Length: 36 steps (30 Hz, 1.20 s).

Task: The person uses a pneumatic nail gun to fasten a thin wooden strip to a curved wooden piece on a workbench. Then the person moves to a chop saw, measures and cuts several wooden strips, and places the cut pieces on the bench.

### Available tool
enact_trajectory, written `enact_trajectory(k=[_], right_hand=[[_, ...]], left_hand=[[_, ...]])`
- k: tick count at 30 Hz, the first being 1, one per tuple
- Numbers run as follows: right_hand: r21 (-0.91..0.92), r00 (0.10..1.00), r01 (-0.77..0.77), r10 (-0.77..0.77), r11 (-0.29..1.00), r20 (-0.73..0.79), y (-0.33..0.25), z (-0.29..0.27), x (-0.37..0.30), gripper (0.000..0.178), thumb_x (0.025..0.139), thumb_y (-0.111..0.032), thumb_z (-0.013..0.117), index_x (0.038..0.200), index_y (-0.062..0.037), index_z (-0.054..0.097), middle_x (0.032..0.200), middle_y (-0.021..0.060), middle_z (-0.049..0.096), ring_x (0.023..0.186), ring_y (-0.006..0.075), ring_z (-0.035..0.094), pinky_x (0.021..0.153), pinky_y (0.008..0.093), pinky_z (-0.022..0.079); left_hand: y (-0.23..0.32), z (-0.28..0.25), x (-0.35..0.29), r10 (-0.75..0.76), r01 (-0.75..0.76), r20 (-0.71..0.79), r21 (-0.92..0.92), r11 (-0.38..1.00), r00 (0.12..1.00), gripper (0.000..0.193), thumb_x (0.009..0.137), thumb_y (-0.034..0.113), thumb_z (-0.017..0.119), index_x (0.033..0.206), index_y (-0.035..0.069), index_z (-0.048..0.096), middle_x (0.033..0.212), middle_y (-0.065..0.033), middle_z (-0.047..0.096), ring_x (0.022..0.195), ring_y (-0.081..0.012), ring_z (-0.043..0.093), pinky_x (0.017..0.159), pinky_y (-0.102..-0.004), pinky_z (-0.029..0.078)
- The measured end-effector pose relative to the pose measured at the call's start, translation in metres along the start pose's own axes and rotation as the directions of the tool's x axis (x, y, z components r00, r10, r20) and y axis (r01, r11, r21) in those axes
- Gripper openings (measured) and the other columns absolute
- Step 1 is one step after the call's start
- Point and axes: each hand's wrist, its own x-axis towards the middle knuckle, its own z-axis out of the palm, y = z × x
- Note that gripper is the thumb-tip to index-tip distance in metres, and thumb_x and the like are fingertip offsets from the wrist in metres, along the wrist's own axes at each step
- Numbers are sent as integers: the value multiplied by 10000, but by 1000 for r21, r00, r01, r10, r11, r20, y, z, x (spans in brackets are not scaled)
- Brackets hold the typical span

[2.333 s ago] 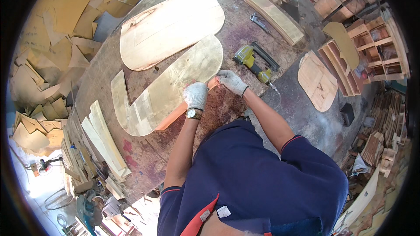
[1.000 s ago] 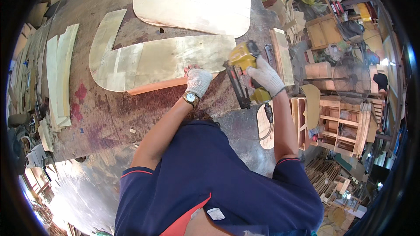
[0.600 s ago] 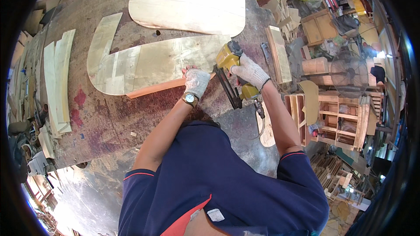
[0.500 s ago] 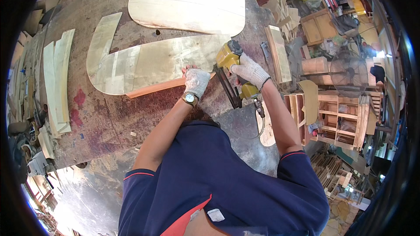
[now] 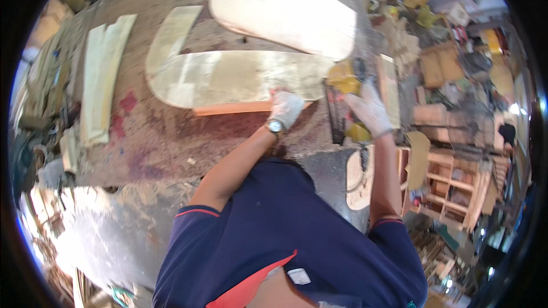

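My gloved left hand (image 5: 287, 108), with a wristwatch (image 5: 275, 126) at its wrist, is closed over the near edge of a pale bent-shaped wooden panel (image 5: 228, 77). It pinches a reddish wood strip (image 5: 234, 108) that stands along that edge. Just off the panel's right end, my gloved right hand (image 5: 370, 111) is round the handle of a yellow and black nail gun (image 5: 345, 77), its dark magazine pointing toward me. Motion blurs this hand and tool, and the fingers behind the handle are hidden. An air hose fitting (image 5: 365, 159) hangs below the gun.
A rounded pale board (image 5: 285, 11) lies beyond the panel on the stained worktable (image 5: 154, 131). Long wood strips (image 5: 105, 80) rest at the left, and a narrow stack (image 5: 389, 91) at the right edge. Wooden shelving (image 5: 451, 185) and piled offcuts stand right of the table.
The nail gun and my right hand have swung right, away from the panel's edge. My left hand keeps its place on the strip. The whole view has shifted and turned.
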Motion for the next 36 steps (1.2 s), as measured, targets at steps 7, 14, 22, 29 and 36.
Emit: enact_trajectory(k=[7, 14, 22, 29, 36], right_hand=[[-4, 985, 163, -163, 987, -59, 19, -37, -42, 452, 897, -82, 697, 1306, 4, 523, 1023, 109, 727, 638, 187, 669, 538, 339, 525], [-793, 943, 200, -332, 576, -3, 14, -69, -51, 684, 883, -154, 735, 1478, -24, 422, 1035, 297, 712, 986, 481, 689, 822, 549, 556], [105, 986, -125, 112, 987, 122, -4, 7, -24, 495, 936, -123, 633, 1360, 16, 419, 937, 116, 689, 524, 158, 633, 460, 328, 520], [17, 981, -139, 135, 990, 137, -11, 70, 5, 481, 931, -92, 590, 1377, -14, 429, 931, 108, 703, 524, 170, 653, 486, 335, 552], [-30, 984, -129, 132, 991, 116, -12, 71, 16, 542, 912, -89, 592, 1425, 1, 442, 992, 118, 695, 554, 187, 655, 525, 339, 559]], left_hand=[[-83, -10, -103, -154, -78, -461, -446, 891, 874, 502, 853, 392, 822, 1181, 42, 676, 1168, -164, 696, 1030, -342, 688, 919, -415, 573], [-211, 21, -195, -831, 265, -206, -884, 384, 517, 480, 854, 324, 885, 1094, -4, 631, 889, -72, 628, 764, -177, 567, 686, -357, 493], [-253, 67, -175, -666, 67, -17, -993, 100, 746, 271, 965, 191, 779, 1090, -49, 754, 865, 42, 685, 757, -56, 501, 697, -236, 434], [-262, 90, -169, -677, -36, -116, -991, 131, 727, 141, 926, 106, 792, 925, -33, 768, 753, 37, 632, 702, -51, 461, 630, -258, 392], [-269, 94, -170, -621, -9, -277, -917, 398, 733, 275, 915, 191, 834, 820, -32, 703, 683, 78, 501, 650, -59, 382, 586, -273, 337]])
